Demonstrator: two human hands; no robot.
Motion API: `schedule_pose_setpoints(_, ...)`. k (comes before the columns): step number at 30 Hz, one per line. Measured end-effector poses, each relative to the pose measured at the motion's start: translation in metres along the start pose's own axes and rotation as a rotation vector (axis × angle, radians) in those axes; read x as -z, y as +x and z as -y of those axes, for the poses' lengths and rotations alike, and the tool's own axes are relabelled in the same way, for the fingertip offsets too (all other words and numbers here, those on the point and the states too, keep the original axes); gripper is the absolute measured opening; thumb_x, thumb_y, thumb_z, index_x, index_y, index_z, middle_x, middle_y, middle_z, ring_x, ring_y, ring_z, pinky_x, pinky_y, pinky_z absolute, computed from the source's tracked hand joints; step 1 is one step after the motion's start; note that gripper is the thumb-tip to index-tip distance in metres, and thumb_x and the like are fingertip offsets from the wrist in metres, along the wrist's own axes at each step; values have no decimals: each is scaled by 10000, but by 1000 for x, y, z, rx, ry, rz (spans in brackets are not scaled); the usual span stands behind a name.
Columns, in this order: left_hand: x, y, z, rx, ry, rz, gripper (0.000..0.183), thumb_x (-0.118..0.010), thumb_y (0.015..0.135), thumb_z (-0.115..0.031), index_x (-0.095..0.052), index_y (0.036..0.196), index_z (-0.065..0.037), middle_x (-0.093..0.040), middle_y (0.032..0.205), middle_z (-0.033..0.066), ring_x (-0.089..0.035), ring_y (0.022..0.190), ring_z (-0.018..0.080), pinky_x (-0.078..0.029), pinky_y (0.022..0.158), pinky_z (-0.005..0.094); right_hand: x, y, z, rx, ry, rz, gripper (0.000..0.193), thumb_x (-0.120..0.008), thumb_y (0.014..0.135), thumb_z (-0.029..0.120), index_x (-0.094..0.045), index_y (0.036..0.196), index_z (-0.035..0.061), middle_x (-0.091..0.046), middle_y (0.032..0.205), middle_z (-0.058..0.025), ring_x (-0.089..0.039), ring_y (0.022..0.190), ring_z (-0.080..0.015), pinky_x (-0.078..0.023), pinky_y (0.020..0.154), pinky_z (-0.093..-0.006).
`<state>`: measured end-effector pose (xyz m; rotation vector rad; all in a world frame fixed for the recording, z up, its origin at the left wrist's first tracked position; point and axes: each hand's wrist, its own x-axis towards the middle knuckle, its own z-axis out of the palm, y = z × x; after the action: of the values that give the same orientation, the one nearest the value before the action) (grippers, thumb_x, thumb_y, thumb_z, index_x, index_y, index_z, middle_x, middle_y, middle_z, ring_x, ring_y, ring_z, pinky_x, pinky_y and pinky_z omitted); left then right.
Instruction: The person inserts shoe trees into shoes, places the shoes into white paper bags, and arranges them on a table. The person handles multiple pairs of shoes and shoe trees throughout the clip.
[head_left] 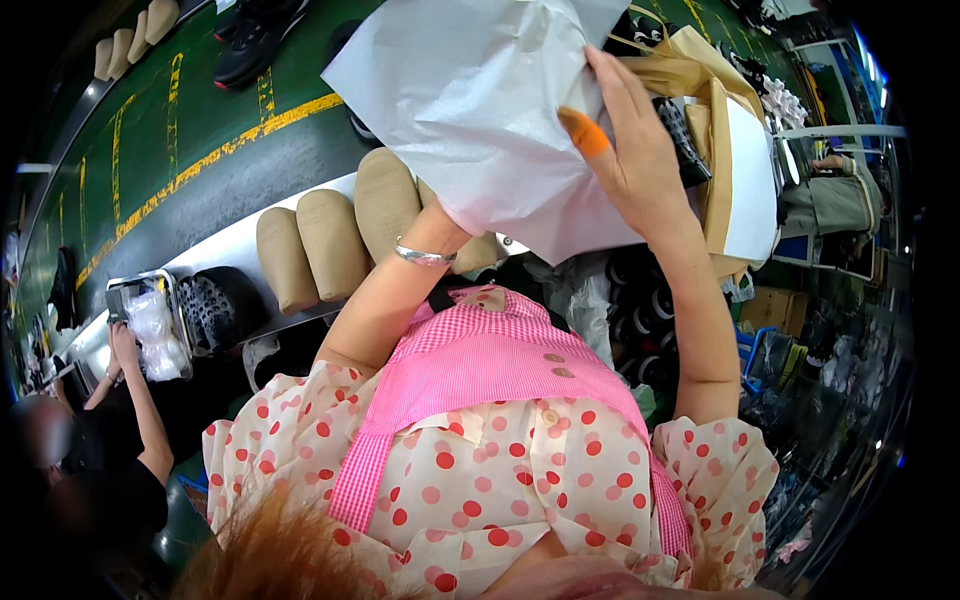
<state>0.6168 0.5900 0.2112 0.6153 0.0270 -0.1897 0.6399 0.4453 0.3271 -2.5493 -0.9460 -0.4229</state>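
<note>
A sheet of thin white paper (470, 110) is spread in front of me, creased and bunched toward its lower part. My left hand (458, 232) reaches under it; a silver bangle circles the wrist, and the paper hides the fingers. Against the paper's right side lies my right hand (640, 155), fingers stretched out, with an orange cover on the thumb. Several tan rounded shoe forms (388, 195) stand beside my left forearm. Right of my right hand are a black textured shoe (682, 145) and tan wrapping paper (715, 95) by a white panel (748, 190).
Black shoes (255, 50) sit on the green surface with yellow lines (190, 170) at far left. Nearer are dark patterned shoes (222, 305) and a rack of clear-wrapped bundles (160, 335), where a co-worker's hands (124, 348) work. Another person (835, 205) is at right, near a cardboard box (775, 310).
</note>
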Motion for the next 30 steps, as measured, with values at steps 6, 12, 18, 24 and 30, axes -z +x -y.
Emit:
schedule_pose_setpoints(6, 5, -7, -11, -23, 70, -75, 240, -541, 959, -138, -602, 1139, 9, -658, 1078, 96, -632, 952, 184, -518, 798, 325, -16, -22, -5, -349, 322, 177, 828, -625, 888, 482, -270, 1456, -6, -521, 1299, -256, -514, 1230, -351, -403, 1017, -373)
schedule_pose_setpoints(12, 14, -10, -32, -37, 170, -158, 229, -522, 964, -137, -617, 1107, 14, -664, 1055, 102, -637, 928, 189, -521, 773, 320, -20, -32, -1, -663, 892, 223, 623, -658, 895, 369, -456, 1342, -15, -616, 1155, -108, -574, 1056, -173, -436, 931, -290)
schedule_pose_setpoints(18, 40, -15, -91, -327, 746, -401, 228, -503, 969, -136, -631, 1075, 20, -671, 1033, 108, -642, 904, 193, -523, 749, 315, -22, -42, -11, -963, 1148, 67, 512, -655, 901, 331, -533, 1229, -42, -626, 1101, -80, -574, 955, -123, -456, 857, -265)
schedule_pose_setpoints(24, -7, -17, -23, -900, 1677, -461, 305, -594, 914, -239, -621, 1025, 44, -653, 997, 121, -616, 918, 199, -490, 799, 329, -71, -47, 3, -775, 841, 9, 631, -678, 843, 441, -523, 1229, -34, -655, 1072, -189, -640, 967, -258, -481, 853, -329)
schedule_pose_setpoints(30, -2, -6, -47, -188, 701, -435, 365, -673, 862, -288, -622, 1046, 23, -648, 960, 78, -586, 846, 129, -474, 739, 254, -58, -57, 40, -567, 436, 182, 703, -665, 849, 437, -443, 1328, -26, -580, 1188, -276, -556, 1131, -411, -437, 951, -416)
